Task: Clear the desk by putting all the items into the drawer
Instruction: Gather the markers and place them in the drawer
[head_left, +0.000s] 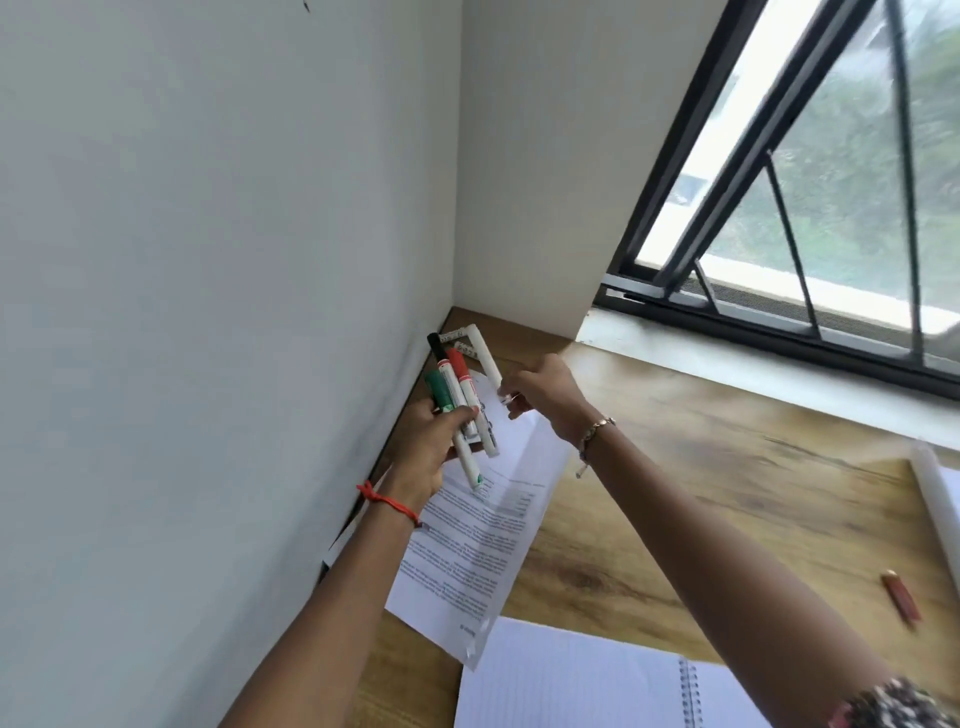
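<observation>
Our left hand (428, 441) grips a bunch of markers (464, 388). Our right hand (543, 395), just beside, pinches the near end of a white marker (485, 358) that points away from us

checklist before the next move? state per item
1. Left hand holds the three white markers with black, red and green caps: ok.
2. Right hand pinches the fourth white marker: ok.
3. Loose markers in the wall corner picked up: not ok.
4. Printed paper sheet, open spiral notebook and red pencil off the wooden desk: not ok.
5. Drawer open and within reach: cannot tell, not in view.
</observation>
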